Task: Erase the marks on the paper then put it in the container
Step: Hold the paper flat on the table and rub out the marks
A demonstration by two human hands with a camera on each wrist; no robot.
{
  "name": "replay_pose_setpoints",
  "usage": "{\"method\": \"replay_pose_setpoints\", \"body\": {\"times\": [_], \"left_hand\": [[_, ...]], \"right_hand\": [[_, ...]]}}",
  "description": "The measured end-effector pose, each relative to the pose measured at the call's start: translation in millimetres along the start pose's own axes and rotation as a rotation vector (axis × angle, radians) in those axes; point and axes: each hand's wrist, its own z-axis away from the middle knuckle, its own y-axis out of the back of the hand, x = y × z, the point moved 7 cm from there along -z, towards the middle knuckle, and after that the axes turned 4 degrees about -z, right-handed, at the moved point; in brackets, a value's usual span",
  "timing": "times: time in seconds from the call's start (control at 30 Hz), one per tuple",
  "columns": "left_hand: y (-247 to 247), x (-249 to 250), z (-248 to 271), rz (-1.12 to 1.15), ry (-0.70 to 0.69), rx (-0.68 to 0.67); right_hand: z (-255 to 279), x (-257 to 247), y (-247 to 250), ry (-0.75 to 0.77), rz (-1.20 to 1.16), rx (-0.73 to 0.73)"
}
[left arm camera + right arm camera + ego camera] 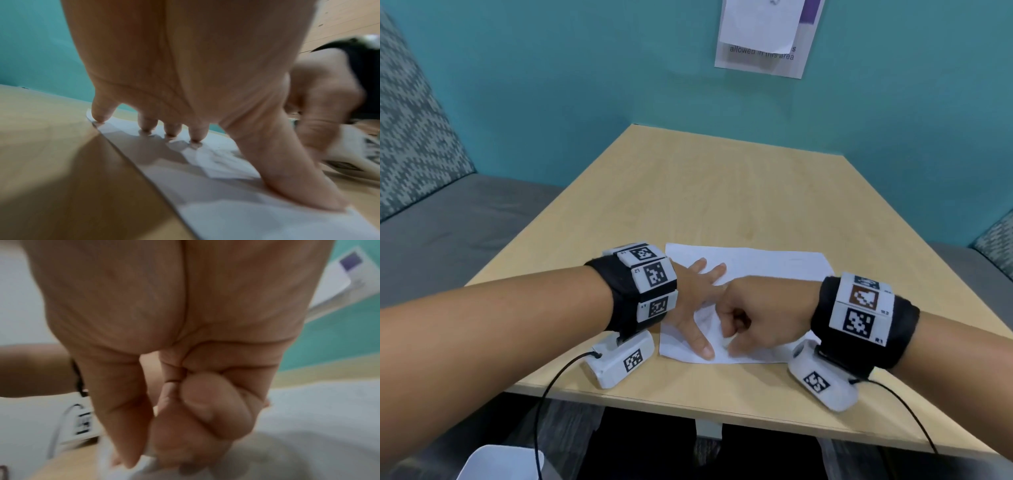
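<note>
A white sheet of paper (767,263) lies on the wooden table (722,192) near its front edge. My left hand (695,305) presses flat on the sheet's left part, fingers spread and straight; its fingertips (195,136) push into the paper (226,211). Faint grey marks (232,155) show beside the thumb. My right hand (750,318) is curled into a fist over the sheet's front middle. Its thumb and fingers pinch a small white eraser (149,454), mostly hidden, held down against the paper (329,410).
A white container (496,460) sits below the table's front edge at the lower left. Grey bench seats (448,222) flank the table, and a teal wall with a posted notice (767,37) stands behind. The far half of the table is bare wood.
</note>
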Motion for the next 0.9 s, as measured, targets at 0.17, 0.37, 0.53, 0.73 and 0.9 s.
{"method": "replay_pose_setpoints", "body": {"times": [0.17,0.37,0.53,0.73,0.9], "left_hand": [[0.4,-0.4,-2.0,-0.038,0.006,-0.010],[0.7,-0.4,1.4,-0.024,0.001,-0.009],[0.8,0.5,1.1,-0.049,0.007,-0.013],[0.9,0.1,0.3,-0.072,0.022,-0.011],[1.1,-1.0,1.3,-0.044,0.013,0.003]], "right_hand": [[-1.4,13.8,15.3,-0.048,-0.007,0.040],[2.4,3.1,2.4,-0.006,-0.013,-0.030],[3.6,15.4,11.1,-0.059,-0.024,0.007],[3.1,27.4,19.7,-0.103,-0.036,0.048],[7.6,2.8,-2.8,0.011,-0.029,-0.014]]}}
